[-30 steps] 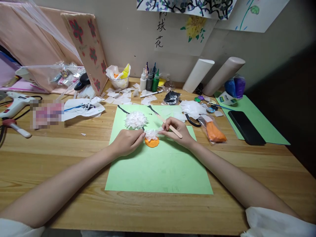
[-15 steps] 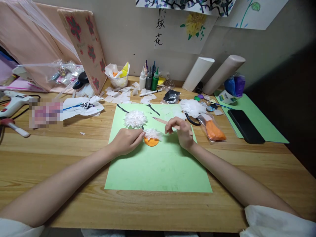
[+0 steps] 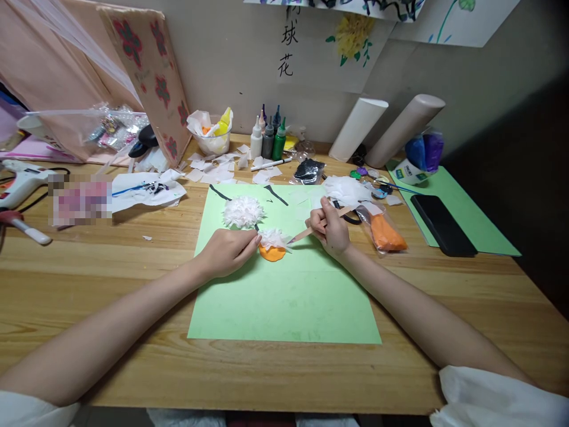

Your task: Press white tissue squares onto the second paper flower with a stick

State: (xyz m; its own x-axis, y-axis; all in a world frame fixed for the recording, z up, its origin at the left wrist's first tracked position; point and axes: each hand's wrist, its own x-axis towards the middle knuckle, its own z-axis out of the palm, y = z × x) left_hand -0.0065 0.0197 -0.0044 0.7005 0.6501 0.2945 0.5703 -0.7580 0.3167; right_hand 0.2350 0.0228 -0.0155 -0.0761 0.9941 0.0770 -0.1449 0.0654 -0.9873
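Note:
On a green sheet of paper (image 3: 284, 308) lies an orange clay disc (image 3: 272, 254), its upper part covered by a tuft of white paper petals (image 3: 274, 238). My left hand (image 3: 230, 251) is closed, its thumb and finger pinched at the left edge of this tuft; what they hold is too small to make out. In my right hand (image 3: 329, 228) is a wooden craft stick (image 3: 303, 235), slanting down left, its dark-stained tip at the tuft's right edge. A fuller white paper pompom (image 3: 243, 212) sits just behind, near black strips (image 3: 276, 195) on the sheet.
Behind the sheet are paper scraps (image 3: 217, 172), small paint bottles (image 3: 268, 142) and a plastic bowl (image 3: 213, 142). To the right lie a white paper stack (image 3: 347, 190), a bag of orange clay (image 3: 386, 231) and a black phone (image 3: 442, 225). A glue gun (image 3: 24, 181) lies far left.
My right hand has turned, and the stick's tip has come down from above the tuft to its right edge. My left hand stays at the tuft's left side.

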